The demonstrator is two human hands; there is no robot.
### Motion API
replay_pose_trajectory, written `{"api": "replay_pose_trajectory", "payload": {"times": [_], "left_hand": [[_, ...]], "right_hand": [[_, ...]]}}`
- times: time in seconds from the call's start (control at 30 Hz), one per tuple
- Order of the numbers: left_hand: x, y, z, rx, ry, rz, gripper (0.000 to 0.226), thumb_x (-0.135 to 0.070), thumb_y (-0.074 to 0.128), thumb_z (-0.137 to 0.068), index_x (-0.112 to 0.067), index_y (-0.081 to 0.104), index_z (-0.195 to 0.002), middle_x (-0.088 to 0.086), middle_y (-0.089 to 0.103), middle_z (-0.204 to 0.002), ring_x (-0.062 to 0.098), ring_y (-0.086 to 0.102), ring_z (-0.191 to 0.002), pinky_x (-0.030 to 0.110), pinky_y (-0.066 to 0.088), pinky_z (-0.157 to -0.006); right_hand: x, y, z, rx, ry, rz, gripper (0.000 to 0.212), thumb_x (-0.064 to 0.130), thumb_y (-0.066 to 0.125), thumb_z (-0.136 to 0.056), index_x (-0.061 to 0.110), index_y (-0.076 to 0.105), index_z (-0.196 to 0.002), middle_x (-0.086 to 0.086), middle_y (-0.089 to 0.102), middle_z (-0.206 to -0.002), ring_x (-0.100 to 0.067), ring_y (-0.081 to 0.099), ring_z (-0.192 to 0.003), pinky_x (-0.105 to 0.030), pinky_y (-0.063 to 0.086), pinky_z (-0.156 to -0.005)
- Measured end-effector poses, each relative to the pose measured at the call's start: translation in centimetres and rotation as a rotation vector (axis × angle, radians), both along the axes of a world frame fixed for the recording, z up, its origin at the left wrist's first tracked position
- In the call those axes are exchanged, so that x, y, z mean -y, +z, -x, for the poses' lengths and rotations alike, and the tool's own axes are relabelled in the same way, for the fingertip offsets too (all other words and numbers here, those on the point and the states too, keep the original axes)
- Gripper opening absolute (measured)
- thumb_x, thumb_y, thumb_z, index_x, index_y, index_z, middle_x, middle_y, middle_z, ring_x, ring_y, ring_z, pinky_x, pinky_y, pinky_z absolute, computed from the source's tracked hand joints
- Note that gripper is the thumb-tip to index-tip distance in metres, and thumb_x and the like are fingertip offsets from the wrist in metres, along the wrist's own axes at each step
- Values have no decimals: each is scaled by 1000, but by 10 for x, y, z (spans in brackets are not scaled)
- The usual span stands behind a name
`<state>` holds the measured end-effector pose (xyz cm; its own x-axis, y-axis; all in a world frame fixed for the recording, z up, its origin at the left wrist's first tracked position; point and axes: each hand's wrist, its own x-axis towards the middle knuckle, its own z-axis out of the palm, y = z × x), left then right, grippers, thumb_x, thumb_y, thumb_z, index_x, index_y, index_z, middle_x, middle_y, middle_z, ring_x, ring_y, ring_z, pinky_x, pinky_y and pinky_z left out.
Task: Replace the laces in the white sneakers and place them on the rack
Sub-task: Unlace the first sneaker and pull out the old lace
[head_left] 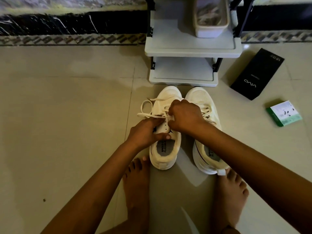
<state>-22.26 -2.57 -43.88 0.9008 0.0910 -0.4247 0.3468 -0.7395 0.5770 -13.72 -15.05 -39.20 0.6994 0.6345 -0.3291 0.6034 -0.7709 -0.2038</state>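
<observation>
sneakers stand side by side on the tiled floor, toes just short of the rack point(192, 51), between the person's bare feet. both hands work on the left sneaker point(166, 132); the right sneaker point(205, 125) sits beside it with its lace point(206, 110) crossed over the tongue.

the left hand point(145, 132) grips the left sneaker's upper near the eyelets, thumb laid across the tongue edge and fingers curled round the side. the right hand point(184, 115) is curled tight over the lacing, fingers pinching the loose lace point(146, 108) at an eyelet. that lace trails off to the left in open loops on the floor.

this looks like a pull or threading step, with the rack step not yet begun. risks from here, as i judge them: a hard tug could drag the light sneaker if the left hand slackens; the loose loops could knot or twist as they run through; the right forearm, crossing over the right sneaker, could knock it.

a lidded tub point(211, 22) takes part of the rack's top shelf, so room there is tight.
</observation>
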Motion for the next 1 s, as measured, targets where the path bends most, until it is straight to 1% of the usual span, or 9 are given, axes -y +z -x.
{"api": "replay_pose_trajectory", "payload": {"times": [0.13,0.23,0.37,0.4,0.53,0.6,0.7,0.8,1.0], "left_hand": [[-2,-3,1,-4,13,10,70,-49,71,-75,-30,45,-137,-5,54,-136,17,52,-120,37,45,-96],[-2,-3,0,-6,3,10,72,-48,71,-77,-27,43,-139,-5,50,-140,16,49,-124,31,42,-95],[-2,-3,1,-13,19,15,69,-50,69,-77,-29,43,-138,-6,52,-137,15,51,-121,27,41,-89],[-2,-2,1,-22,20,5,71,-51,68,-77,-30,42,-139,-7,49,-140,14,50,-123,28,41,-91],[-2,0,1,-29,17,7,79,-51,70,-76,-29,37,-143,-9,36,-150,13,42,-132,33,38,-105],[-2,-1,1,-34,13,-8,80,-52,70,-75,-30,36,-144,-8,36,-150,14,40,-133,34,38,-106],[-4,0,0,-20,21,-39,76,-51,70,-75,-29,39,-142,-6,45,-144,16,46,-127,31,41,-99],[-6,4,-4,1,40,4,68,-39,74,-76,-25,47,-137,-2,51,-139,16,50,-124,32,43,-99],[-8,4,-3,-9,46,28,65,-39,73,-77,-25,49,-136,0,54,-135,18,52,-121,27,41,-94]], "right_hand": [[-4,2,3,111,1,24,28,22,58,-88,11,61,-113,-8,59,-113,-24,56,-103,-29,40,-75],[-3,-1,-1,107,2,-14,22,21,58,-87,9,64,-105,-9,62,-108,-24,57,-98,-27,38,-73],[-7,19,-3,-765,-294,-626,9,16,61,-90,16,69,-86,-4,70,-97,-18,64,-98,-31,50,-90],[-10,25,-3,-849,-332,-754,12,15,60,-90,18,68,-83,0,70,-92,-16,65,-98,-29,50,-90],[-10,20,-15,-504,-473,-747,27,23,56,-93,15,60,-119,-5,63,-116,-18,59,-100,-27,46,-83],[5,7,-22,-523,-478,-568,58,25,59,-91,15,34,-142,-8,43,-141,-24,46,-125,-36,43,-99],[24,-4,-12,-557,-233,-324,81,24,64,-87,17,13,-149,-8,22,-153,-25,26,-139,-36,30,-109],[28,-10,2,-444,-67,-188,79,36,63,-86,16,17,-148,-5,13,-157,-23,22,-141,-31,26,-110],[11,-10,2,-15,57,26,63,53,53,-85,17,40,-135,-6,35,-140,-26,44,-119,-36,41,-87]]}}
